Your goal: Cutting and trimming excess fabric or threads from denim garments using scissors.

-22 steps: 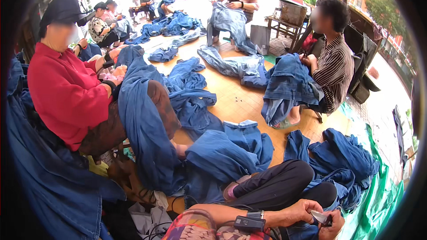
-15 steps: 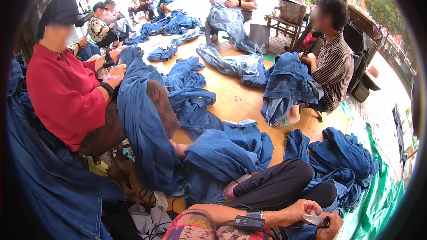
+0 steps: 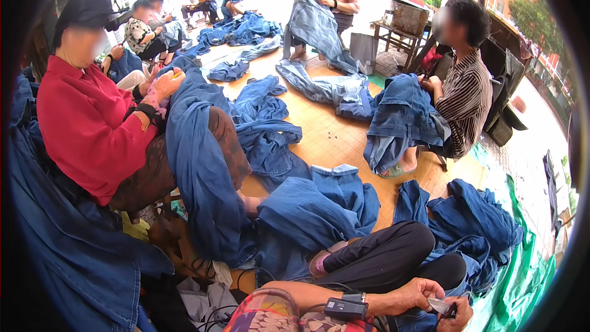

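At the lower right, my right hand (image 3: 456,315) is closed around the dark handle of a small tool with a short silver blade (image 3: 438,305). My left hand (image 3: 418,295) is closed, its fingertips pinched beside the blade; what they hold, if anything, I cannot make out. Blue denim (image 3: 418,322) lies under my hands. A small black box (image 3: 345,308) is strapped to my left wrist. My legs in dark trousers (image 3: 381,255) are bent just beyond my hands.
Piled jeans (image 3: 476,215) lie beside my knees, and more denim (image 3: 307,209) spreads ahead. A person in red (image 3: 92,129) sits at the left, another in stripes (image 3: 468,95) at the right, both handling denim. Green sheeting (image 3: 522,264) edges the tan mat (image 3: 329,144).
The blade has tilted tip-up and shifted slightly right between my hands, which stay close together. At the left, the person in red has raised their hands a little. The view has shifted slightly.
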### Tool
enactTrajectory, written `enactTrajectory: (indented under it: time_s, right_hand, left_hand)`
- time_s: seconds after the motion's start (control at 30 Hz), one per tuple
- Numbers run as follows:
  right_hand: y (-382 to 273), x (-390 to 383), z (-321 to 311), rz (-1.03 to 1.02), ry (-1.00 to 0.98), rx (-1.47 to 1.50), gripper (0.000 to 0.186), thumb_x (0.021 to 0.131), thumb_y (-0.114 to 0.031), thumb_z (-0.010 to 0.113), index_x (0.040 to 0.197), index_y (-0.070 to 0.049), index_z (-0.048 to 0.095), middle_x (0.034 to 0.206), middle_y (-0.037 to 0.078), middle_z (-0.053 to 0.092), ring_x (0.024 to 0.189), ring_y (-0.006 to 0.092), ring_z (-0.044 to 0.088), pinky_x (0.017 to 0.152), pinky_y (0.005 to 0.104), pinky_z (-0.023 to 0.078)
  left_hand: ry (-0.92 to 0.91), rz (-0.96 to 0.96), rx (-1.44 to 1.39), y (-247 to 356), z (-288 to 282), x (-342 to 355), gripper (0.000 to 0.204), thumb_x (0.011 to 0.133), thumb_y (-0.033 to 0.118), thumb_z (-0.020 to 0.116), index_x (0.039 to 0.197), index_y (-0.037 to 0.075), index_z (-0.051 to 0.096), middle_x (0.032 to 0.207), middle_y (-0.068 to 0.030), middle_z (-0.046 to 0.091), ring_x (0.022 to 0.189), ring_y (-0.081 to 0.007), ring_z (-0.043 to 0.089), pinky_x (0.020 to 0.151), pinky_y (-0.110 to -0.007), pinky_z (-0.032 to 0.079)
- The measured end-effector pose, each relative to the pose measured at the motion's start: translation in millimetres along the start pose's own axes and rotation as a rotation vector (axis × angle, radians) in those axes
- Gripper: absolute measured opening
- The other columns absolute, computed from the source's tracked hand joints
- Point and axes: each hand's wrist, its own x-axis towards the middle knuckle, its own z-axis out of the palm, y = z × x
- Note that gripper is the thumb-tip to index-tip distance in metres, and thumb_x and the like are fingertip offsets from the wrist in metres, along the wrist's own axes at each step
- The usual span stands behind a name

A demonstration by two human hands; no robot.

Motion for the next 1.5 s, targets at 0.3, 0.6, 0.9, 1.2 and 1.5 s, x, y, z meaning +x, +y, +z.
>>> enactTrajectory:
  time_s: [0.3,0.6,0.9,1.2,1.5]
  right_hand:
    - [3,-4,-2,-0.021,0.0,-0.024,0.016,0.07,0.002,0.052,0.085,-0.004,0.057,0.068,0.012,0.054,0.058,0.0281,0.052,0.054,0.0349,0.042]
    - [6,-4,0,-0.014,0.027,-0.025,0.016,0.07,0.002,0.054,0.083,-0.006,0.057,0.069,0.012,0.057,0.058,0.0269,0.054,0.054,0.0351,0.043]
    - [0,-1,-5,-0.036,0.043,-0.055,0.017,0.068,0.003,0.055,0.08,-0.008,0.058,0.069,0.012,0.057,0.058,0.0298,0.054,0.053,0.037,0.042]
    - [27,-13,15,0.039,0.14,0.076,0.03,0.055,0.011,0.062,0.076,-0.003,0.047,0.068,0.012,0.061,0.059,0.0245,0.061,0.053,0.0283,0.044]
    - [28,-10,18,0.022,0.153,0.012,0.03,0.054,0.012,0.061,0.077,-0.004,0.049,0.068,0.01,0.06,0.058,0.022,0.06,0.053,0.0275,0.043]
  left_hand:
    - [0.033,0.001,-0.008,-1,3,-2,0.025,0.075,-0.003,0.067,0.097,0.002,0.058,0.076,0.0023,0.06,0.068,-0.0035,0.055,0.062,-0.015,0.041]
    - [0.09,-0.04,0.017,-7,-2,1,0.029,0.071,-0.005,0.062,0.099,0.0,0.058,0.082,-0.0004,0.06,0.073,-0.0059,0.056,0.065,-0.017,0.044]
    - [0.069,-0.057,-0.04,-6,-2,3,0.034,0.067,-0.012,0.062,0.098,0.001,0.059,0.088,-0.0004,0.06,0.079,-0.0077,0.058,0.072,-0.019,0.047]
    - [0.102,-0.067,-0.05,-1,1,0,0.037,0.066,-0.015,0.06,0.1,0.001,0.059,0.089,-0.0023,0.06,0.08,-0.0097,0.058,0.074,-0.021,0.048]
    - [0.055,0.004,-0.054,-7,-6,2,0.031,0.075,0.012,0.072,0.101,0.001,0.058,0.081,-0.0004,0.063,0.072,-0.0048,0.059,0.067,-0.016,0.045]
